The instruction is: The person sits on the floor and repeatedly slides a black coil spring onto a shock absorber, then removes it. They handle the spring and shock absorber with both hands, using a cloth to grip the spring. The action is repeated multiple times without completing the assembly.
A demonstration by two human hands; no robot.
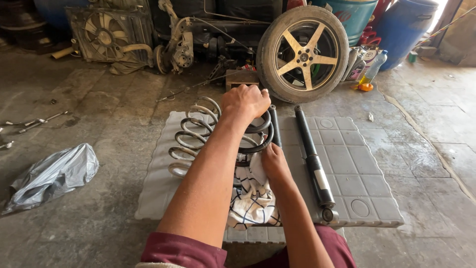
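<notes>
I see a rough concrete floor [99, 114], grey and stained, with cracks on the right side of the frame. In the middle lies a grey plastic panel [347, 168] with square fields, and I work on it.

My left hand [244, 101] is at the centre of the frame, a little above the middle. It is closed over the top of the spring [191, 136], a dark coil that lies on its side on the left half of the panel. My right hand [274, 163] is just below, and it presses a white checked rag [253, 198] against the lower end of the spring; its fingers are hidden, so I cannot tell how tight they are. The rag hangs down to the lower edge of the panel.

Right of my hands lies a black shock absorber [312, 159], from upper centre to lower right. A thinner black rod [274, 124] lies beside the spring, touching or almost touching it.

At the upper edge of the frame there is a wheel [303, 53] with 5 spokes that leans upright, a radiator fan [105, 33] at upper left, and blue barrels [401, 30] at upper right. A bottle [373, 69] stands near the wheel. At the left edge lies a grey plastic bag [52, 176], and above it some tools [34, 122].

The right part of the panel is bare, and the floor on the right is open.
</notes>
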